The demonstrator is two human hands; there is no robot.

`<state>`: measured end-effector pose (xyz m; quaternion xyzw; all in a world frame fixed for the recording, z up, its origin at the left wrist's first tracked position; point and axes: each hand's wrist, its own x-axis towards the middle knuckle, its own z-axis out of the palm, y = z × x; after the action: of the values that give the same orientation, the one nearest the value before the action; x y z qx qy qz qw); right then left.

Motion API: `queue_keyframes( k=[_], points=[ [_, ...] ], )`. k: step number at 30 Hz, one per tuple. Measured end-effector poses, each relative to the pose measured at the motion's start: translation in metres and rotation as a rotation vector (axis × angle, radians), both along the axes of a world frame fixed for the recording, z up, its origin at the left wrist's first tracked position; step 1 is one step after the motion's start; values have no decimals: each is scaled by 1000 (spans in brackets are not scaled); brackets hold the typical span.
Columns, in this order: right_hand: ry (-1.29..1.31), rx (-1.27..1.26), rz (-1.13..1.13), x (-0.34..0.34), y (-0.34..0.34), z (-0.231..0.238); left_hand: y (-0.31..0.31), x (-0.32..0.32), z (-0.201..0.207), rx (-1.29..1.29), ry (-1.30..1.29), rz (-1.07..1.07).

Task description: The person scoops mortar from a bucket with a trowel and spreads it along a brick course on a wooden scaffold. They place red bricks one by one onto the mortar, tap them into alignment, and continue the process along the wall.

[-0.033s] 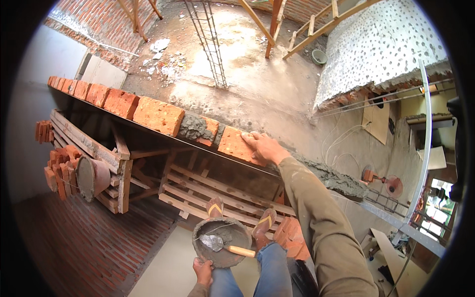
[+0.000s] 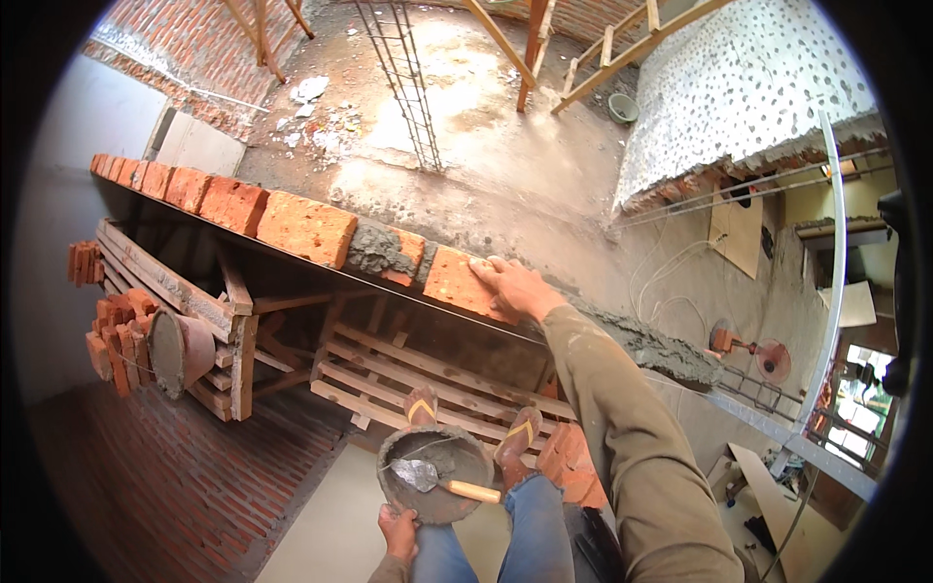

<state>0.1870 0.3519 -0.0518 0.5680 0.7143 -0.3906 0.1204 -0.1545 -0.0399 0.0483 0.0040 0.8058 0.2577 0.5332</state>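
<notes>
Watching remotely, I see the right hand laid over the end of an orange brick atop the wall, fingers partly spread, probably to steady it; the thumb shows poorly, so I can't tell whether it's gripping or only pressing. The brick ends the row, with a mortar bed stretching beyond the hand. My left hand has its fingers curled around the bucket rim, seemingly keeping it level. The trowel rests inside, apparently freeing the right hand. I can read no lettering on these things.
</notes>
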Motion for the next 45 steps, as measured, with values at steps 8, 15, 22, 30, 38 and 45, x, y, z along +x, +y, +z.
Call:
queue_keyframes(
  k=[8, 15, 22, 30, 38, 45],
  points=[
    [602, 884, -396, -24, -134, 50, 22, 4, 8, -8, 6, -153],
    [317, 152, -1323, 7, -446, -20, 24, -5, -10, -37, -30, -239],
    [-575, 27, -1579, 101, -628, -90, 33, 8, -10, -39, -41, -376],
    [-377, 35, -1563, 138, -654, -125, 33, 55, -17, -51, 15, -538],
    [-332, -46, -1545, 145, -647, -106, 16, 96, -26, -21, 20, -508],
    [-2, 91, -1196, 190, -595, -8, 2, 114, -15, 7, -39, -397]
  ],
)
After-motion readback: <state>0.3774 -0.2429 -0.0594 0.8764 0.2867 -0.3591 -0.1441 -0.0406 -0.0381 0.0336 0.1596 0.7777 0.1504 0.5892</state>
